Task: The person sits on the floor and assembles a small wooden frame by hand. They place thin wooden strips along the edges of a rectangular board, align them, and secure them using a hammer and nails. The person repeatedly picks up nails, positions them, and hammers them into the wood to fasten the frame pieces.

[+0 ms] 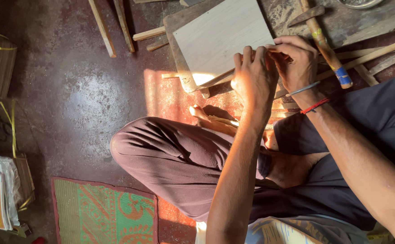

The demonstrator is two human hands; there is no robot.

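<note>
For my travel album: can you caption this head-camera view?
Seated cross-legged on the floor, a person's left hand and right hand grip a wooden strip against a pale board.

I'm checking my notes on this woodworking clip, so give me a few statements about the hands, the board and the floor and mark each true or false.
1. Both hands meet at the near edge of the pale wooden board. True.
2. The left hand is resting on the knee. False: it is up at the board's edge, beside the right hand.
3. A hammer with blue tape on its handle lies beyond the right hand. True.
4. The right wrist is bare. False: it wears a metal bangle and a red thread.
5. A green and orange patterned mat lies on the floor. True.
6. The person stands at a bench. False: they sit cross-legged on the floor.
</note>
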